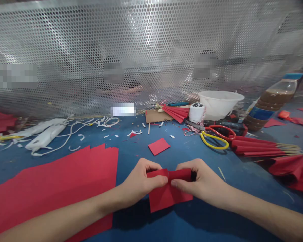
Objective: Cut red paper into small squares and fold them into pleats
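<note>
Between my two hands is a small sheet of red paper [163, 198], its upper edge folded over towards me. My left hand [150, 179] pinches the fold on its left half, thumb in front and fingers behind. On the right half my right hand [191, 178] grips the same fold, its thumb almost meeting the other. The sheet's lower part hangs loose just above the blue table [131, 218]. Beyond my hands a small red paper rectangle [159, 146] lies flat. A stack of large red sheets [90, 171] spreads under and beside my left forearm.
Scissors [217, 136] with red and yellow handles lie at the right, near a white string spool [196, 112], a white bowl [220, 102] and a tilted bottle [269, 104]. Pleated red paper [254, 146] sits further right. A white power strip [46, 136] and a perforated metal screen [151, 43] stand beyond.
</note>
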`<state>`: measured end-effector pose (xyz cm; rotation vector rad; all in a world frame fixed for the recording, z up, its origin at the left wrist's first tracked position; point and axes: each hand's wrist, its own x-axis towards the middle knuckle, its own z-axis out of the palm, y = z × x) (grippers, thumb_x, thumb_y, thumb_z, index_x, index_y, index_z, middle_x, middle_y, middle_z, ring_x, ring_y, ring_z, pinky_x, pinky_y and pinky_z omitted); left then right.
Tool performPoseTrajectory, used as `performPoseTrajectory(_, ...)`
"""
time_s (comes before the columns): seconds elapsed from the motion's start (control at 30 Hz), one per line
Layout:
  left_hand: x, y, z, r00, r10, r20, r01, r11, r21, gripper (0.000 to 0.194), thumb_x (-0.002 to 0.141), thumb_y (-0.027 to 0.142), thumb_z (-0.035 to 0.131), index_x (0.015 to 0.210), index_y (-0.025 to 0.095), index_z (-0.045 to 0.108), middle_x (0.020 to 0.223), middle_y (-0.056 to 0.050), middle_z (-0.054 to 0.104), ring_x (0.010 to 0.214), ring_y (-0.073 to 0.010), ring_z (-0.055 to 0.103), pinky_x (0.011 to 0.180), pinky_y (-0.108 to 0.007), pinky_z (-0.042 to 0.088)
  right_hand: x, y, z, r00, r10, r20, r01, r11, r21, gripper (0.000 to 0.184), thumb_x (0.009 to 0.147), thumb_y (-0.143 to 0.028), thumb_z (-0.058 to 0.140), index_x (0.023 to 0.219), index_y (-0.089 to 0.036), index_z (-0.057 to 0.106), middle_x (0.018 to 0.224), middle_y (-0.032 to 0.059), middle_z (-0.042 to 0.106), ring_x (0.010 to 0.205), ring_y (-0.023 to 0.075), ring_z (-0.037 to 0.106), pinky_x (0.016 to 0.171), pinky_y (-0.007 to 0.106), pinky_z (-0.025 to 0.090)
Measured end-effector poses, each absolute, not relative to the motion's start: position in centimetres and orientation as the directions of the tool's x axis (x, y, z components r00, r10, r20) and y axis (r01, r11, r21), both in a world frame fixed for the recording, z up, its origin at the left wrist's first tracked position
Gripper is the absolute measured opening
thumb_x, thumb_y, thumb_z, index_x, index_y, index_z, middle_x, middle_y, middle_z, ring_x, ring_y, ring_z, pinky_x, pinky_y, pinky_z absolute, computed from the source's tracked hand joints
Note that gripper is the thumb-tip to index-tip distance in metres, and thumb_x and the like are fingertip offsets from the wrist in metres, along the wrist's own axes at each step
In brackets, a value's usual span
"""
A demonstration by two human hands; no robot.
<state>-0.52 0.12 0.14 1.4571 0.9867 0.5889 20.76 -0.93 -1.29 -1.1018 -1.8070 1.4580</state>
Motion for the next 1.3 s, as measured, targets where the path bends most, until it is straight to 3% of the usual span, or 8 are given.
performPoseTrajectory(0.53, -0.6, -0.5, 0.9, 0.574, 0.803, -0.161, 0.297, -0.021, 0.954, 0.033, 0.083, 0.026, 0.060, 0.057, 0.017, 0.042, 0.059, 0.004, 0.036, 0.056, -0.0087, 0.031, 0.049, -0.022, 0.025, 20.9, -0.8, -1.0, -0.533, 0.838, -0.114, 0.248, 0.027, -0.968, 0.018, 0.085, -0.023, 0.064, 0.070, -0.014, 0.063, 0.060, -0.0052, 0.045, 0.057, 0.0088, 0.037, 0.050, 0.020, 0.029)
performPoseTrajectory(0.93, -0.8, -0.1, 0.0, 0.567, 0.803, -0.184, 0.212, 0.073, 0.975, 0.034, 0.085, 0.032, 0.063, 0.059, 0.014, 0.052, 0.059, 0.003, 0.042, 0.056, -0.0096, 0.035, 0.052, -0.023, 0.026, 20.9, -1.0, -1.1, -0.504, 0.863, 0.011, 0.259, 0.163, -0.952, 0.014, 0.083, -0.018, 0.061, 0.078, -0.014, 0.073, 0.067, -0.0008, 0.058, 0.062, 0.0121, 0.045, 0.056, 0.022, 0.037)
performPoseTrajectory(1.1, -0.9, -0.1, -0.1, 0.548, 0.816, -0.186, 0.230, 0.067, 0.971, 0.034, 0.085, 0.031, 0.062, 0.059, 0.014, 0.050, 0.058, 0.003, 0.041, 0.055, -0.0091, 0.034, 0.050, -0.023, 0.025, 20.9, -1.0, -0.9, -0.514, 0.856, -0.060, 0.261, 0.089, -0.961, 0.020, 0.086, -0.025, 0.063, 0.071, -0.013, 0.066, 0.062, -0.0031, 0.049, 0.059, 0.0105, 0.041, 0.052, 0.022, 0.033)
performPoseTrajectory(1.3, -0.8, 0.0, 0.2, 0.588, 0.800, -0.116, 0.212, -0.015, 0.977, 0.030, 0.083, 0.024, 0.060, 0.058, 0.015, 0.045, 0.059, 0.004, 0.036, 0.057, -0.0089, 0.030, 0.050, -0.023, 0.024, 20.8, -0.8, -1.4, -0.489, 0.872, -0.030, 0.209, 0.084, -0.974, 0.023, 0.087, -0.027, 0.065, 0.068, -0.013, 0.061, 0.062, -0.0037, 0.045, 0.060, 0.0100, 0.037, 0.052, 0.022, 0.029)
